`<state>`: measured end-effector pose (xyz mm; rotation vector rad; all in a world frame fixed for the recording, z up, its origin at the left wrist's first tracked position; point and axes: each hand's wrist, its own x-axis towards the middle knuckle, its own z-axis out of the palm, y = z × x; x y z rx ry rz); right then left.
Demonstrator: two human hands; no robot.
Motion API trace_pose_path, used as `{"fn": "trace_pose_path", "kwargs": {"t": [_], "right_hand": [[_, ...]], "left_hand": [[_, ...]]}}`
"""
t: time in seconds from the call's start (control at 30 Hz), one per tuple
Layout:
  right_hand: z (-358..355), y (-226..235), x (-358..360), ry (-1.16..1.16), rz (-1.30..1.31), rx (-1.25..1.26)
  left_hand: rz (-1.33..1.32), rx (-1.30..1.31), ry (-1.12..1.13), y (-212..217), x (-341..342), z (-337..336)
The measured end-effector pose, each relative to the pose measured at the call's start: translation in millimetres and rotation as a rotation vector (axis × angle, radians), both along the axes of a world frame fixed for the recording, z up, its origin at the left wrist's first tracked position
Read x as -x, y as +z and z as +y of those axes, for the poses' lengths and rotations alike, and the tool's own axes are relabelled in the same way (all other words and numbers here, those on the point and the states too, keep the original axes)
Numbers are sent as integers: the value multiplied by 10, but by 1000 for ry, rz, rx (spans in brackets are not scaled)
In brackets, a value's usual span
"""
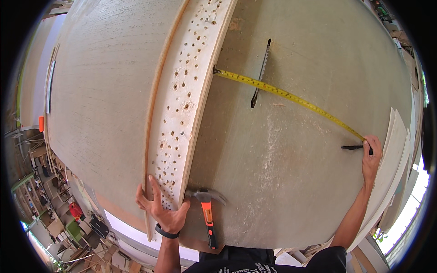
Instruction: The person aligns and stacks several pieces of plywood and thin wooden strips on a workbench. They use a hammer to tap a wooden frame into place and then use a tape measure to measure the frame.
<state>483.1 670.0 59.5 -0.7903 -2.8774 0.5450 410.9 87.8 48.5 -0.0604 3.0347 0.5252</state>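
Note:
A long white board full of drilled holes runs from far to near across a large grey-tan panel. A thin wooden strip lies along its left side. My left hand spans the board's near end, thumb at its right edge and fingers reaching over to the strip. A yellow tape measure blade stretches from the board's right edge to my right hand, which pinches its other end. A dark slim tool, perhaps a pen, sticks out of that hand. The tape's case cannot be made out.
A claw hammer with an orange and black handle lies right of my left hand. The tape crosses over a toothed saw blade. Pale thin sheets curve along the right edge. Shelves and scrap wood fill the lower left.

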Motion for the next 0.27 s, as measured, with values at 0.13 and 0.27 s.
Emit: {"fn": "trace_pose_path", "kwargs": {"t": [0.13,0.27], "right_hand": [[4,-8,-11,-12,3,27],[10,-2,0,0,-32,-14]], "left_hand": [[-20,1,9,20,16,10],[-47,33,19,11,20,-1]]}}
